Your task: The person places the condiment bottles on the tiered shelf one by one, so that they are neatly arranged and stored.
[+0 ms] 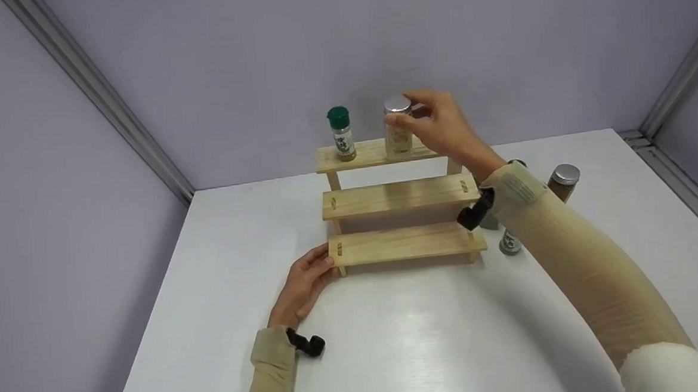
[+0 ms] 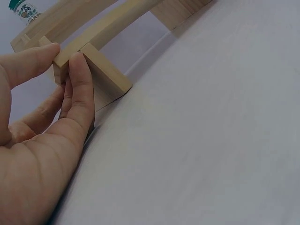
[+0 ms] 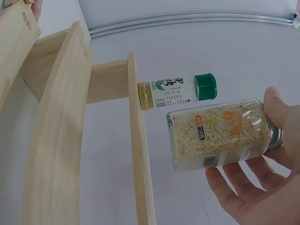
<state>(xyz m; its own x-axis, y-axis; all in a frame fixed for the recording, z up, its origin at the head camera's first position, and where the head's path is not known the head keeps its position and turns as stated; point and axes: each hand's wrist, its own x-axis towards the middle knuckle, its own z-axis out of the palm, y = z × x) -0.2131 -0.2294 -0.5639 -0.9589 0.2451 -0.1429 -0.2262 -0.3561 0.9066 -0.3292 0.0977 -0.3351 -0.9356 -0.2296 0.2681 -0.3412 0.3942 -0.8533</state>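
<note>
Right grip (image 1: 441,125) is pinched on a jar (image 3: 218,133) above the rack (image 1: 401,196), left grip (image 1: 302,279) on its near-left corner; one bottle (image 1: 344,142) is shelved, other containers (image 1: 510,245) left toward the desk's (image 1: 643,228) right edge.

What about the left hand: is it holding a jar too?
No, the left wrist view shows the left hand gripping the end of the lowest wooden shelf instead.

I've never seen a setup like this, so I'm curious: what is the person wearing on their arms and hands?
The left hand and right hand are ungloved. The left sleeve and right sleeve are beige. A small black gadget sits at the left wrist, another at the right. White fabric shows higher on the right arm.
</note>
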